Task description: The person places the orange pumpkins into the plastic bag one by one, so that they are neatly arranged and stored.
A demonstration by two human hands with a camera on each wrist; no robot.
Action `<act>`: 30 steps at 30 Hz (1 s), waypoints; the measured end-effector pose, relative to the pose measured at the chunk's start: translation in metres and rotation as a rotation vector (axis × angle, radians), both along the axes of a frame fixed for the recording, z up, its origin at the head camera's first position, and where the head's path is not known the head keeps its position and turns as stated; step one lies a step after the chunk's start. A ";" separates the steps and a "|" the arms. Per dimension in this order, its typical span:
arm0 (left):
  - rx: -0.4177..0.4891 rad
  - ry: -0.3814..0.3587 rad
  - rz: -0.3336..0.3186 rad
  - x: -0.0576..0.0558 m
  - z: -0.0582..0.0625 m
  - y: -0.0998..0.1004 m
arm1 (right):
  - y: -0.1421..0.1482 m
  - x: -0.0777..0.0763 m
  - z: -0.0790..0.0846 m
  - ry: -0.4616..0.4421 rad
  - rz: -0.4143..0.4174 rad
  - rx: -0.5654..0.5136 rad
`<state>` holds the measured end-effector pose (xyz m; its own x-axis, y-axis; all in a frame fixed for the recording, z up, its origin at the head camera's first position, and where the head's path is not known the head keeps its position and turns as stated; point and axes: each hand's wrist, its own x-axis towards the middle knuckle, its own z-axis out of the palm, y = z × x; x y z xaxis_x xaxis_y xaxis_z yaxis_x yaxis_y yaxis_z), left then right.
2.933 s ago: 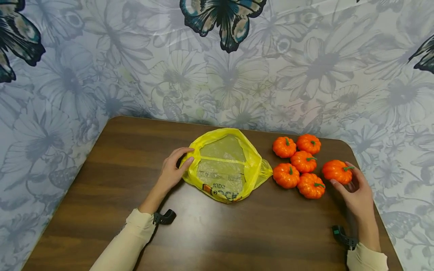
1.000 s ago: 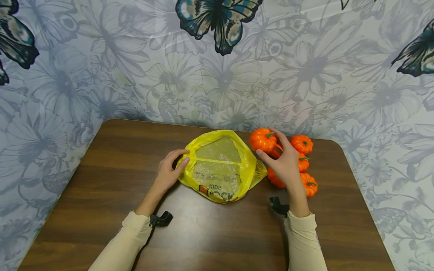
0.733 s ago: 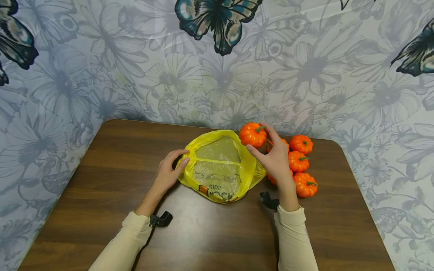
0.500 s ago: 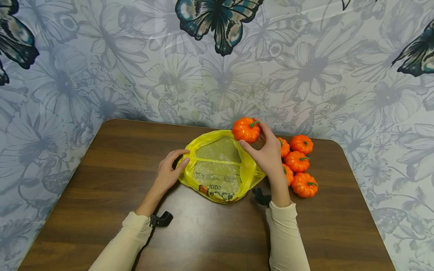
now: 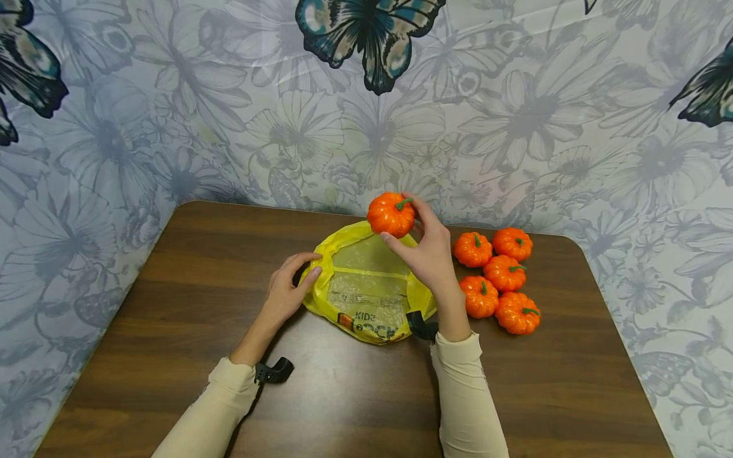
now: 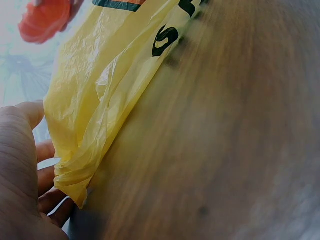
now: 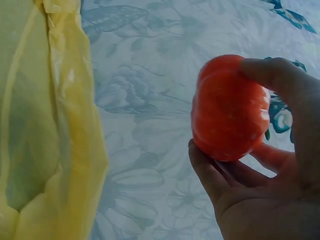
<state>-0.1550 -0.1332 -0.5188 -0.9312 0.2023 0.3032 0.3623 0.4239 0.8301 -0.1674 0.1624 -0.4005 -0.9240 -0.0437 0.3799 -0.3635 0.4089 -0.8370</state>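
A yellow plastic bag lies on the table with its mouth spread wide and dark lettering along its near side. At its left rim, my left hand holds the edge between thumb and fingers; in the left wrist view some fingertips are hidden behind the film. My right hand grips a small orange pumpkin with a green stem, raised over the bag's far right rim. The right wrist view shows thumb and fingers on opposite sides of that pumpkin.
Several more orange pumpkins sit in a cluster right of the bag. The brown wooden table meets a wall covering of flowers and butterflies at its far edge. Each wrist wears a black camera mount.
My right hand has carried the pumpkin from the table's right side leftward past the cluster and up over the bag's rim. The left hand stays at the bag.
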 end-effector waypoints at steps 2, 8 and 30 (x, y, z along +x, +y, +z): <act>0.000 -0.002 -0.001 0.000 0.001 0.000 | -0.004 -0.001 -0.003 -0.016 0.006 0.045; -0.002 -0.011 -0.001 -0.002 0.001 -0.001 | -0.017 -0.005 -0.013 -0.084 0.078 0.152; 0.004 -0.021 -0.010 -0.005 0.001 0.000 | -0.040 -0.020 -0.063 -0.225 0.196 0.273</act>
